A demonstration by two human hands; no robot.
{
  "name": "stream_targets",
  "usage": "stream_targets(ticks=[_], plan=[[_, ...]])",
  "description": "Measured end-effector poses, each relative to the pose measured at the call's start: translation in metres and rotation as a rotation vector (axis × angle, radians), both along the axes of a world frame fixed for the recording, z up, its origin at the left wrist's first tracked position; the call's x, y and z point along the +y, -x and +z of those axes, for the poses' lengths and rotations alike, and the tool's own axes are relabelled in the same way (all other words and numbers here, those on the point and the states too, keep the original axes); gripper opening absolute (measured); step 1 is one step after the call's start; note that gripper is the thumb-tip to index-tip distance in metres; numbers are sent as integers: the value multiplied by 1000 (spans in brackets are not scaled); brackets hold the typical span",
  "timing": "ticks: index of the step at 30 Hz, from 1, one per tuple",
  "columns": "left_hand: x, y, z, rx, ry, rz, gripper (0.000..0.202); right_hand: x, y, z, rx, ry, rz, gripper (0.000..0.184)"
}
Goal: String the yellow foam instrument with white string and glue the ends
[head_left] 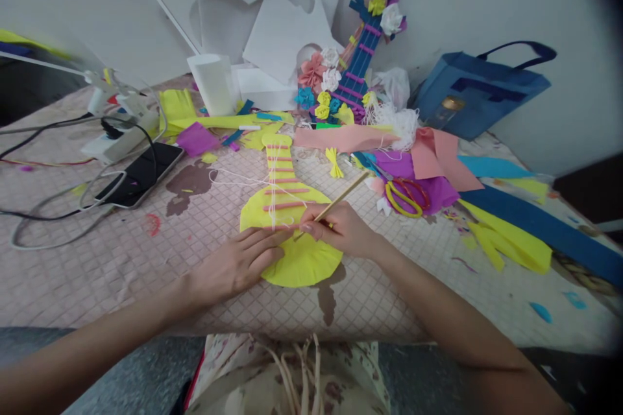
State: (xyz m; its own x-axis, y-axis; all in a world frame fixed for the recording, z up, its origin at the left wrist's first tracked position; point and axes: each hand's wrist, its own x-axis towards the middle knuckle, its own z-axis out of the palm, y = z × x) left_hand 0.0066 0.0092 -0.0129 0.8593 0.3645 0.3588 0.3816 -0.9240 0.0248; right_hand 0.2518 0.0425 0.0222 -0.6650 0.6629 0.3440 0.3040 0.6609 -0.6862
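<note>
While the left hand (241,266) lay flat and open, its fingertips (272,237) pressed on the yellow guitar (304,262), the right hand (341,228) was closed around a thin stick (343,196), pinched like a pen. The stick slanted up and away to the right, its lower end at the guitar's body just beside the left fingertips. The yellow guitar, a paper cut-out, lay flat on the cloth (121,259) in the middle of the table, neck pointing away from the person. Pink strips (286,190) crossed its neck, and white thread (274,172) ran along it, with a loose strand trailing left over the cloth. Right of the hands, scissors (406,198) with yellow and red handles lay on purple paper (438,188). A phone (141,174) lay to the left among cables, near a power strip (119,141). Farther back a blue guitar (360,58) decked with paper flowers leaned against the wall, with a blue bag (479,94) to its right and white card (277,32) to its left.
</note>
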Motion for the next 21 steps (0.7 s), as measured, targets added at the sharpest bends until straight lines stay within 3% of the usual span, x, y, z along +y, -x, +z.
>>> stream_targets(ticks=[6,12,21], plan=[[1,-2,2,-32,22,-12,19,-2,4,5,22,-127,47,25],[3,-3,1,-42,11,-35,17,2,10,10,-47,-73,83,29],[5,-9,5,-26,67,-15,20,2,4,18,44,-81,61,29]])
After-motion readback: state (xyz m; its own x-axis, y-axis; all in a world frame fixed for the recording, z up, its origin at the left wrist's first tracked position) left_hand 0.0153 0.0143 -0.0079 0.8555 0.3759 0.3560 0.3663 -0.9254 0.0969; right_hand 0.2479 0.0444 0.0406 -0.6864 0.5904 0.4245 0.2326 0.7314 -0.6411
